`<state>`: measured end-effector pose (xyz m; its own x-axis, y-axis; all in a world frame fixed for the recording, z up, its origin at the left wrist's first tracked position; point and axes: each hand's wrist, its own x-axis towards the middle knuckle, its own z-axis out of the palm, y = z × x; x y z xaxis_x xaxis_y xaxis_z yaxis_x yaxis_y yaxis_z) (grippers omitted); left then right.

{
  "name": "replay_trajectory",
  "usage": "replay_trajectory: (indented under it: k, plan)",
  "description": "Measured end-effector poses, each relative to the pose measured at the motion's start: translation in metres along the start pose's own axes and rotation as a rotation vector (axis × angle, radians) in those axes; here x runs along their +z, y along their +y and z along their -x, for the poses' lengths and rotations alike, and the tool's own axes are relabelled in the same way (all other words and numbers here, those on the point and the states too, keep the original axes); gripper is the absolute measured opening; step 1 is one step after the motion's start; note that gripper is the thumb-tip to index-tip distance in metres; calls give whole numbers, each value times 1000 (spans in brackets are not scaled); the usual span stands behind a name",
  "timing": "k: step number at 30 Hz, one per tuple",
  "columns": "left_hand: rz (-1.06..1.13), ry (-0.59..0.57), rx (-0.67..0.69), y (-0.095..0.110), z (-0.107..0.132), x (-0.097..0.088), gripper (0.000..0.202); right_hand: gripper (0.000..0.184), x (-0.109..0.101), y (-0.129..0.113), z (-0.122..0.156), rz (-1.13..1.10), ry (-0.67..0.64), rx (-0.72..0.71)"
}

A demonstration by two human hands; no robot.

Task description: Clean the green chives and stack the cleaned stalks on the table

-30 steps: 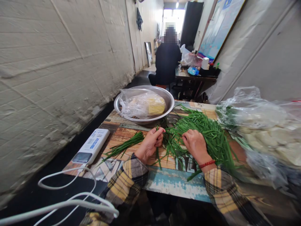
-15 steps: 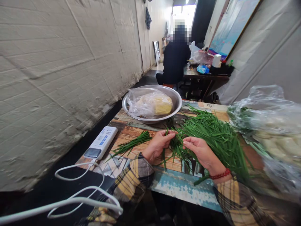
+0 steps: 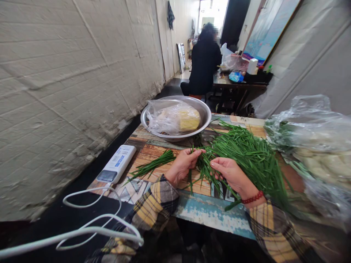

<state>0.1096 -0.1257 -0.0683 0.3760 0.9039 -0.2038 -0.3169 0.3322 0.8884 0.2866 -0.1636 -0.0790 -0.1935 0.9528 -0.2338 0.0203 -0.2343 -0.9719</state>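
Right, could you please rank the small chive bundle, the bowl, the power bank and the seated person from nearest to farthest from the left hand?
1. Small chive bundle, just left of the left hand.
2. Bowl, behind the hand, and power bank, farther left: too close to call.
3. Seated person, far behind the bowl.
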Motion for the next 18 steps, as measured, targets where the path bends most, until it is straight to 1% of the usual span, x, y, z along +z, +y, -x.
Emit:
replay_trajectory:
  k: [3,6,10,14,18]
  plan:
    - [-10,-14,-3,1,0,1,36,36,2,-2,1,17,3,16]
    - [15,21,14,1,0,2,32,38,2,-4,2,12,-9,36]
    - [45,67,38,0,-2,2,32,39,-1,-6,4,8,-80,7]
    - [85,80,78,1,-3,-3,30,42,-5,-7,4,92,-95,-19]
    - [186,120,136,7,-3,-11,29,42,-11,-5,4,170,-92,-45]
